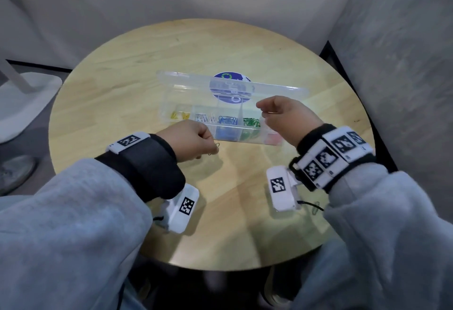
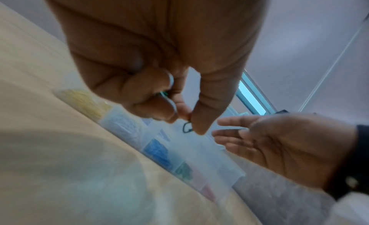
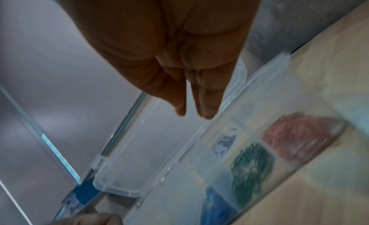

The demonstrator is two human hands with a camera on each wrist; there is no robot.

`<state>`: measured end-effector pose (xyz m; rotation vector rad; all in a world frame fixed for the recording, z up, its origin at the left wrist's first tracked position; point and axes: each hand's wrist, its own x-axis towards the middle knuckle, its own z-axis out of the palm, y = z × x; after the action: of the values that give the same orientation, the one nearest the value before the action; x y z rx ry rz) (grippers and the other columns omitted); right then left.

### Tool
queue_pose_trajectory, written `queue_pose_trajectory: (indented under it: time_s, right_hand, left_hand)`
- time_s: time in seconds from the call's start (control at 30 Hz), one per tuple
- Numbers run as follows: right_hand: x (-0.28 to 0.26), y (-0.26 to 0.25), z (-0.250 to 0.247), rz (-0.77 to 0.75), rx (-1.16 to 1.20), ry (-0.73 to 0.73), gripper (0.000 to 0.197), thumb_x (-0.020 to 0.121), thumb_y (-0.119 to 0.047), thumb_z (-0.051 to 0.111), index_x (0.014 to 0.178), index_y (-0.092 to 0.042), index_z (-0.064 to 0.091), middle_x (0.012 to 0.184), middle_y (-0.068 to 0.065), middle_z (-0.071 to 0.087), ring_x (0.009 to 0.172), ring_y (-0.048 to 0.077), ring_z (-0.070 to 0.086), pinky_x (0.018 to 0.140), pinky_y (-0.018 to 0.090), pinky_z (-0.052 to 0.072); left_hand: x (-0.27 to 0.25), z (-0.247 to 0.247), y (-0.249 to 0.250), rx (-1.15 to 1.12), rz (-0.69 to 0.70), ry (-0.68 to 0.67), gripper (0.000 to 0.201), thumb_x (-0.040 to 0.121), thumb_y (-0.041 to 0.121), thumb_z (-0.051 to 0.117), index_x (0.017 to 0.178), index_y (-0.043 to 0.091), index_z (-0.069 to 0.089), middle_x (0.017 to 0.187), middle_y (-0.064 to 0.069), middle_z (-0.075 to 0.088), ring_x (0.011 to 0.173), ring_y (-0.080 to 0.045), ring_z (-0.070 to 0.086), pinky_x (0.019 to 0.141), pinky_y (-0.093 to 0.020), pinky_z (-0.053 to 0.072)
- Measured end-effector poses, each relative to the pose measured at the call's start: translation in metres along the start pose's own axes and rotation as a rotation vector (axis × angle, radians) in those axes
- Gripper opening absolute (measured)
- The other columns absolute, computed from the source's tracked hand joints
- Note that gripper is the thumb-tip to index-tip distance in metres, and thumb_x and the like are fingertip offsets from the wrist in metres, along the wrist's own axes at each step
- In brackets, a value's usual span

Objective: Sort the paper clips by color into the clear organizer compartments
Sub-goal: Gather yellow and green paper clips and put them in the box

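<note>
Round wooden desk (image 1: 137,84) with the clear organizer (image 1: 186,104) sitting roughly mid-desk, lid (image 1: 274,90) flipped open and standing up along the far side, blue round sticker (image 1: 230,86) on it. Taking the organizer as the landmark: yellow clips (image 1: 180,115) in the leftmost compartment, then white clips (image 1: 205,119), blue clips (image 1: 228,120), green clips (image 1: 251,122), and red clips (image 3: 295,138) in the rightmost one, clear enough from the right wrist view, mostly hidden behind the hand from the head view. Left hand (image 1: 190,140) just in front of the organizer's near wall, over the desk, grip clamped: thumb and fingertip (image 2: 199,127) pinching a dark paper clip (image 1: 215,148) that dangles below, looks dark green or black, hard to say. Also a hint of green tucked between the curled fingers in the left wrist view, too blurry to call. Right hand (image 1: 286,118) hovering above the organizer's right end, over the green and red compartments; fingers (image 3: 207,102) straight and close together, grip not clamped on anything visible, palm open in the left wrist view. One stray clip (image 1: 316,208) lying on the desk well in front of the organizer's right end, next to the right wrist camera. Grey sleeves (image 1: 73,224), black wristbands with marker tags.
</note>
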<state>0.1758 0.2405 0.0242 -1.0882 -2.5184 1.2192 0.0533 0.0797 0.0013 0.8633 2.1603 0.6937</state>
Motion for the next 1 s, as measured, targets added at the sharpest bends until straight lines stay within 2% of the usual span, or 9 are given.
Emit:
queue_pose_trajectory:
  time_s: [0.1,0.2,0.33,0.43,0.53,0.67,0.77,0.9,1.0]
  right_hand:
    - [-0.02,0.017,-0.036,0.025,0.129,-0.069,0.028,0.088,0.003,0.05,0.099,-0.02,0.062,0.098,-0.005,0.063,0.097,0.012,0.057,0.096,0.03,0.045]
    - [-0.031,0.03,-0.073,0.048,0.225,-0.024,0.028,0.088,0.005,0.052,0.087,-0.021,0.061,0.093,-0.004,0.061,0.091,0.012,0.059,0.087,0.029,0.05]
    - [-0.046,0.054,-0.094,0.119,-0.078,-0.11,0.015,0.087,-0.003,0.057,0.085,-0.017,0.06,0.075,-0.001,0.057,0.073,0.016,0.056,0.071,0.031,0.05]
    - [-0.057,0.072,-0.093,0.246,-0.35,-0.269,0.009,0.084,-0.015,0.065,0.091,-0.016,0.061,0.071,-0.002,0.055,0.067,0.016,0.052,0.066,0.031,0.048]
    - [-0.065,0.078,-0.08,0.229,-0.464,-0.381,0.015,0.08,-0.019,0.069,0.092,-0.021,0.061,0.071,-0.007,0.052,0.059,0.011,0.046,0.059,0.024,0.04]
    - [-0.06,0.086,-0.048,0.208,-0.629,-0.565,0.027,0.075,-0.012,0.069,0.088,-0.031,0.057,0.073,-0.005,0.053,0.065,0.014,0.05,0.065,0.029,0.045]
    - [-0.058,0.093,-0.041,0.211,-0.677,-0.595,0.024,0.076,-0.008,0.063,0.083,-0.03,0.056,0.067,-0.014,0.046,0.061,0.009,0.05,0.065,0.029,0.048]
    - [-0.059,0.095,-0.036,0.14,-0.739,-0.617,0.02,0.077,-0.01,0.063,0.073,-0.027,0.054,0.064,-0.013,0.044,0.056,0.007,0.044,0.062,0.026,0.043]
    - [-0.054,0.095,-0.033,0.098,-0.753,-0.605,0.021,0.076,-0.013,0.065,0.066,-0.027,0.054,0.064,-0.01,0.049,0.058,0.009,0.046,0.064,0.028,0.046]
  left_hand:
    - [0.003,0.001,0.01,-0.145,0.018,0.047,0.02,0.082,0.019,0.066,0.067,0.019,0.052,0.075,-0.002,0.059,0.062,-0.013,0.052,0.059,-0.023,0.043]
    - [0.008,0.002,0.026,-0.188,0.058,0.125,0.021,0.081,0.018,0.066,0.067,0.018,0.05,0.07,-0.002,0.057,0.06,-0.013,0.053,0.061,-0.025,0.043]
    - [0.018,0.008,0.049,-0.123,0.115,0.168,0.022,0.083,0.018,0.064,0.067,0.018,0.048,0.066,0.0,0.054,0.061,-0.014,0.053,0.061,-0.025,0.042]
    - [0.026,0.014,0.063,-0.01,0.124,0.205,0.021,0.082,0.018,0.062,0.066,0.018,0.048,0.065,0.001,0.052,0.068,-0.019,0.05,0.064,-0.026,0.04]
    - [0.035,0.018,0.07,0.054,0.106,0.231,0.024,0.081,0.02,0.063,0.064,0.019,0.047,0.065,0.004,0.053,0.072,-0.019,0.052,0.059,-0.023,0.037]
    - [0.046,0.025,0.079,0.089,0.076,0.243,0.025,0.082,0.019,0.062,0.063,0.02,0.046,0.066,0.003,0.053,0.07,-0.019,0.053,0.058,-0.022,0.037]
    - [0.052,0.031,0.085,0.088,0.099,0.266,0.028,0.082,0.017,0.062,0.061,0.02,0.044,0.066,0.003,0.052,0.076,-0.022,0.055,0.066,-0.025,0.04]
    - [0.058,0.035,0.087,0.105,0.137,0.306,0.025,0.083,0.015,0.06,0.063,0.022,0.047,0.067,0.007,0.054,0.076,-0.018,0.054,0.057,-0.021,0.036]
    - [0.061,0.04,0.083,0.067,0.156,0.287,0.009,0.083,0.017,0.061,0.079,0.023,0.055,0.082,0.005,0.059,0.084,-0.016,0.057,0.069,-0.022,0.042]
